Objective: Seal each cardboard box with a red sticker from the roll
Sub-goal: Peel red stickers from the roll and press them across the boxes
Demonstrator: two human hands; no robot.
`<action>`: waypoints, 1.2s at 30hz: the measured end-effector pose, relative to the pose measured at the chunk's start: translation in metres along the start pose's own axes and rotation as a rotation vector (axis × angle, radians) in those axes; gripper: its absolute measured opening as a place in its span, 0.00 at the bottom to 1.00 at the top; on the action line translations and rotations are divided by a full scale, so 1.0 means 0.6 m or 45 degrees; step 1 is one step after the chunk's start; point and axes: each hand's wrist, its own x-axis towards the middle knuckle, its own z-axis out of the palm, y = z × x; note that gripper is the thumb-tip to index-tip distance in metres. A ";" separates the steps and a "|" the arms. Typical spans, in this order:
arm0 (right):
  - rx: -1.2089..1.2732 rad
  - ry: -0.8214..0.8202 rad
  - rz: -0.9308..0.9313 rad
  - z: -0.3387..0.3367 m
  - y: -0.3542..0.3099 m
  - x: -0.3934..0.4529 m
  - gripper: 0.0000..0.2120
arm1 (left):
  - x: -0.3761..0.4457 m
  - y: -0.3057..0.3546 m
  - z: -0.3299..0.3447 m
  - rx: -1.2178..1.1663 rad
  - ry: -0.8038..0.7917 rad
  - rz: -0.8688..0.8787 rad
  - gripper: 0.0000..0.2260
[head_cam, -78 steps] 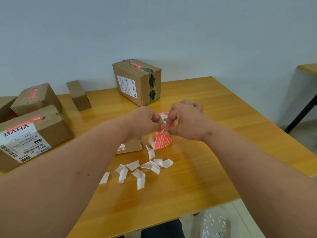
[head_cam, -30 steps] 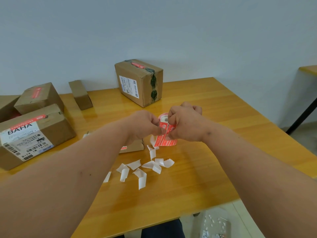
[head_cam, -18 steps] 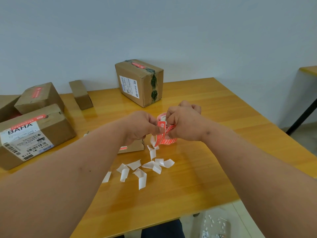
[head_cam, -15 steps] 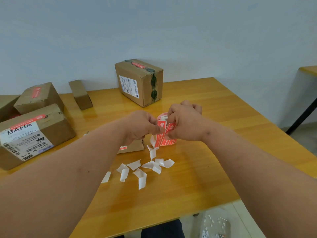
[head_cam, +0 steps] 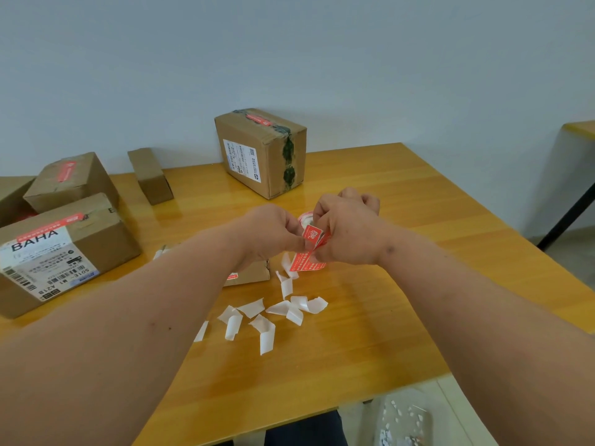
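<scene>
Both hands meet over the middle of the wooden table (head_cam: 402, 194), working the roll of red stickers (head_cam: 306, 263). The right hand (head_cam: 349, 231) has its fingers curled round the roll and holds it just above the tabletop. The left hand (head_cam: 273, 231) pinches the free end of a red sticker (head_cam: 314, 236) between thumb and fingertip, at the top of the roll, with the sticker bent up off its white backing.

Taking the roll as the landmark: a small flat cardboard box (head_cam: 248, 275) lies just to its left, partly hidden under the left wrist, with a bit of red showing on it. Nearer the camera than the roll, curled white backing strips (head_cam: 267, 317) are scattered on the table. Beyond the roll, towards the wall, stands a tall box (head_cam: 260, 152) with a white label, dark tape and a red sticker on top. Far to the left of the roll are a large box marked BAHA (head_cam: 61, 249), a smaller box behind it (head_cam: 72, 181), both with red stickers, and a narrow plain box (head_cam: 149, 175)
</scene>
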 end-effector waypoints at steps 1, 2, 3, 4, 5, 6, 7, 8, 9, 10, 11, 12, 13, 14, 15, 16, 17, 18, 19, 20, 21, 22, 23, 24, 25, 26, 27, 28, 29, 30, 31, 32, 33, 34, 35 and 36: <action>0.026 0.003 0.015 0.000 0.000 -0.001 0.13 | 0.000 0.000 0.001 -0.008 0.008 0.001 0.05; 0.050 0.009 0.026 -0.001 0.001 -0.001 0.14 | 0.000 0.000 0.002 -0.020 0.013 0.000 0.05; 0.064 0.013 0.033 -0.001 0.002 -0.001 0.15 | 0.000 -0.001 0.002 -0.031 0.018 -0.003 0.05; 0.071 0.013 0.039 -0.001 0.002 -0.001 0.16 | 0.000 -0.002 0.002 -0.038 0.019 -0.004 0.05; 0.076 0.010 0.045 -0.001 0.003 0.000 0.17 | 0.000 -0.002 0.002 -0.044 0.018 -0.009 0.06; 0.082 0.006 0.050 -0.001 0.003 -0.001 0.18 | 0.000 -0.002 0.003 -0.050 0.018 -0.016 0.06; 0.084 0.006 0.052 -0.001 0.003 -0.001 0.18 | 0.000 -0.003 0.003 -0.053 0.020 -0.025 0.06; 0.083 0.008 0.048 0.000 0.003 -0.001 0.18 | 0.000 -0.003 0.003 -0.058 0.022 -0.034 0.05; 0.076 0.015 0.037 0.001 0.003 0.000 0.17 | 0.000 -0.003 0.003 -0.066 0.024 -0.043 0.04; 0.068 0.023 0.023 0.002 0.003 0.000 0.15 | 0.000 -0.004 0.003 -0.077 0.026 -0.048 0.04; 0.061 0.031 0.008 0.003 0.004 0.000 0.14 | 0.000 -0.006 0.003 -0.089 0.029 -0.049 0.03; 0.056 0.035 0.000 0.003 0.004 0.000 0.14 | 0.000 -0.007 0.003 -0.099 0.031 -0.048 0.03; 0.053 0.036 -0.003 0.004 0.005 0.000 0.13 | 0.000 -0.008 0.002 -0.107 0.033 -0.047 0.04; 0.056 0.035 -0.003 0.004 0.006 0.000 0.13 | -0.001 -0.009 0.002 -0.111 0.032 -0.045 0.05; 0.060 0.033 -0.005 0.005 0.008 0.000 0.12 | -0.002 -0.009 0.001 -0.108 0.031 -0.045 0.06; 0.061 0.034 -0.009 0.006 0.009 0.000 0.11 | -0.003 -0.010 -0.001 -0.098 0.027 -0.047 0.07; 0.054 0.038 -0.017 0.007 0.010 0.000 0.11 | -0.004 -0.010 -0.002 -0.088 0.019 -0.053 0.07; 0.046 0.042 -0.020 0.007 0.011 0.001 0.10 | -0.005 -0.010 -0.004 -0.075 0.006 -0.056 0.07; 0.041 0.043 -0.018 0.007 0.011 0.002 0.10 | -0.005 -0.009 -0.005 -0.056 -0.008 -0.055 0.06; 0.036 0.041 -0.015 0.007 0.011 0.002 0.11 | -0.006 -0.007 -0.005 -0.031 -0.018 -0.049 0.05; 0.019 0.033 -0.014 0.007 0.011 0.003 0.13 | -0.006 -0.005 -0.004 -0.008 -0.021 -0.043 0.05; -0.006 0.025 -0.010 0.006 0.010 0.002 0.16 | -0.007 -0.004 -0.003 0.008 -0.019 -0.037 0.06; -0.025 0.022 -0.003 0.006 0.010 0.003 0.18 | -0.007 -0.002 -0.002 0.012 -0.013 -0.031 0.06; -0.025 0.028 0.009 0.006 0.010 0.003 0.19 | -0.008 0.000 -0.002 0.003 -0.008 -0.026 0.05; -0.003 0.035 0.032 0.005 0.009 0.002 0.20 | -0.008 0.001 -0.001 -0.010 0.000 -0.019 0.04; 0.030 0.044 0.051 0.004 0.008 0.002 0.21 | -0.008 0.001 0.000 -0.017 0.007 -0.008 0.04; 0.052 0.051 0.059 0.004 0.007 0.001 0.21 | -0.008 0.002 0.001 -0.015 0.010 0.005 0.04; 0.057 0.051 0.055 0.003 0.006 0.000 0.20 | -0.008 0.001 0.002 -0.003 0.006 0.016 0.05; 0.055 0.047 0.047 0.003 0.006 0.000 0.19 | -0.009 0.002 0.002 0.023 -0.001 0.026 0.05; 0.051 0.042 0.040 0.003 0.006 0.000 0.18 | -0.008 0.002 0.003 0.056 -0.011 0.035 0.06; 0.046 0.039 0.030 0.003 0.007 0.000 0.17 | -0.008 0.001 0.003 0.090 -0.017 0.040 0.07; 0.036 0.034 0.020 0.004 0.007 0.000 0.17 | -0.006 0.001 0.003 0.117 -0.019 0.038 0.08; 0.022 0.028 0.012 0.006 0.008 0.002 0.17 | -0.004 0.000 0.003 0.130 -0.016 0.031 0.07; 0.011 0.024 0.011 0.007 0.008 0.003 0.18 | -0.003 0.000 0.002 0.129 -0.009 0.022 0.07; 0.006 0.022 0.014 0.008 0.009 0.005 0.18 | -0.002 0.000 0.002 0.117 -0.001 0.013 0.06; -0.001 0.025 0.010 0.009 0.010 0.006 0.17 | -0.002 0.000 0.001 0.098 0.008 0.004 0.06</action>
